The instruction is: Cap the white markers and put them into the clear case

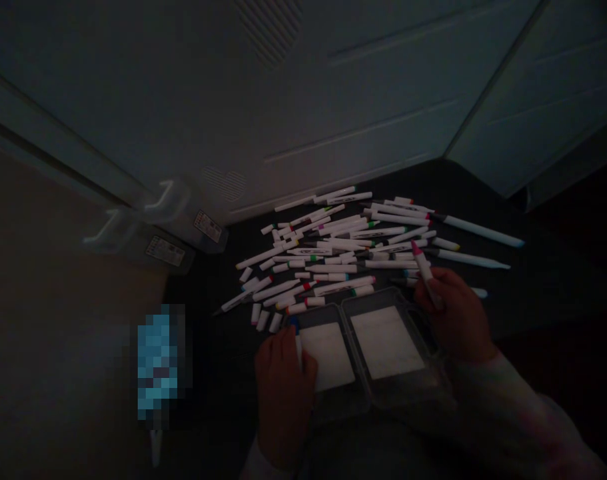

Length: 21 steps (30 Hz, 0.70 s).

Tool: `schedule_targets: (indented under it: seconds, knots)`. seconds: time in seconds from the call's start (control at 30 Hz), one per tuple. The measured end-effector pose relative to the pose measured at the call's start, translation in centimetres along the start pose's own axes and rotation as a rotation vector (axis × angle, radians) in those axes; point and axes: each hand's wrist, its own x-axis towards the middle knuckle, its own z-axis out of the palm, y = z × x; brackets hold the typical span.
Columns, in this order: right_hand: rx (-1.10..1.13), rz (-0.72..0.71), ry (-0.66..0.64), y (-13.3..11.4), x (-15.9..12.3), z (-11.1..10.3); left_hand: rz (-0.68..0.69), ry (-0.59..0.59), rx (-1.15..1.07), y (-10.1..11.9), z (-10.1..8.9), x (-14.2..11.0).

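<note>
The left hand (286,377) grips a blue-ended marker (298,343) upright, and the right hand (456,313) holds a pink-tipped marker (426,273), tip up. Between them, an open clear plastic case (364,387) shows two white rectangles (386,341). Beyond it, loose white markers (343,270) and caps (262,320) spread toward the far edge of the dark tabletop (548,280).

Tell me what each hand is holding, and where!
The left hand holds a blue-ended marker by its barrel; the right hand, a pink-ended marker near its other end.
</note>
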Motion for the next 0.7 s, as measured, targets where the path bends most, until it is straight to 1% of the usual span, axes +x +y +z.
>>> schedule_targets:
  seconds: [0.27,0.37,0.47,0.6,0.7]
  knots:
    - [0.033,0.035,0.02,0.1,0.1,-0.1,-0.005,-0.041,0.07,0.4,0.0,0.1]
    - [0.058,0.046,0.03,0.1,0.0,0.0,-0.026,-0.047,0.084,0.6,0.1,0.2]
    - [0.068,0.055,0.035,0.0,0.0,0.1,-0.028,-0.038,0.005,0.2,0.2,0.1]
    - [0.054,0.062,0.024,0.0,0.0,0.1,0.009,-0.027,-0.185,-1.1,0.1,-0.2]
    - [0.035,0.056,0.019,-0.1,-0.1,0.1,0.04,-0.046,-0.265,-1.9,-0.1,-0.4]
